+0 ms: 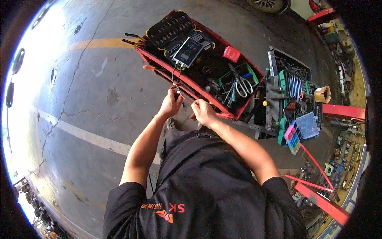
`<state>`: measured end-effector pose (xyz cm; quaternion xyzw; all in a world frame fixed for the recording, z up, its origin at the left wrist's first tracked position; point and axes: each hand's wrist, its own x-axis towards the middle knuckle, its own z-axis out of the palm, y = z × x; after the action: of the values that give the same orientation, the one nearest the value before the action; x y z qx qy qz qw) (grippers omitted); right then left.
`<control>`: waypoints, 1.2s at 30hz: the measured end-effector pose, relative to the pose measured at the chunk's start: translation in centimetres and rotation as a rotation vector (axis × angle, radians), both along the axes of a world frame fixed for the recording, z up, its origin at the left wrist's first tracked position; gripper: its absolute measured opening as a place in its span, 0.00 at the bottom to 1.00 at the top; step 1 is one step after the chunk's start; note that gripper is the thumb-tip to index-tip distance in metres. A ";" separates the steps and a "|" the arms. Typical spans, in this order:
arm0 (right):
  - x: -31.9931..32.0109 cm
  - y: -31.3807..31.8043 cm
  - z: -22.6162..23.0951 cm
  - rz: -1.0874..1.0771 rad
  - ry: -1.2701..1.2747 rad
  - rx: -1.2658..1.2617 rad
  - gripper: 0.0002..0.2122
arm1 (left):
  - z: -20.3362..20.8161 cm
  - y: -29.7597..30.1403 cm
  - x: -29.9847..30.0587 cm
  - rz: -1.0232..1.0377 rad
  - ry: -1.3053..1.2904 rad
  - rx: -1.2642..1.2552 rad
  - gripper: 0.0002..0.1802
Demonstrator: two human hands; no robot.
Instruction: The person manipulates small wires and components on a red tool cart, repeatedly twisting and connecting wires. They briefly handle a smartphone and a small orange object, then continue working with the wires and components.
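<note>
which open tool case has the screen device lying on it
The black socket case in the red cart; the device rests on it. The green-edged case farther right holds wrenches.

Red cart [162, 65] carries boxy device [188, 51]; beside cart, left hand [172, 104] pinches white cable [174, 75], right hand [205, 113] curls.

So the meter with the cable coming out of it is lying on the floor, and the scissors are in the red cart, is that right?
Not quite: the meter isn't on the floor. The head view shows it up on the red cart. The scissors are in the cart, as you said.
</note>
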<state>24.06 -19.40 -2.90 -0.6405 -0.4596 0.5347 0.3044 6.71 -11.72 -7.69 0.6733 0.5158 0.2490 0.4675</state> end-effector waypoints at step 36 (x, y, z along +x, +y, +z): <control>0.3 -0.3 -2.0 0.024 -0.224 0.174 0.12 | 2.0 -2.7 0.6 -0.054 0.013 -0.123 0.18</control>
<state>24.37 -19.73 -4.89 -0.6618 -0.5431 0.4215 0.2990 7.35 -14.38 -5.73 0.6585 0.5149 0.1999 0.5113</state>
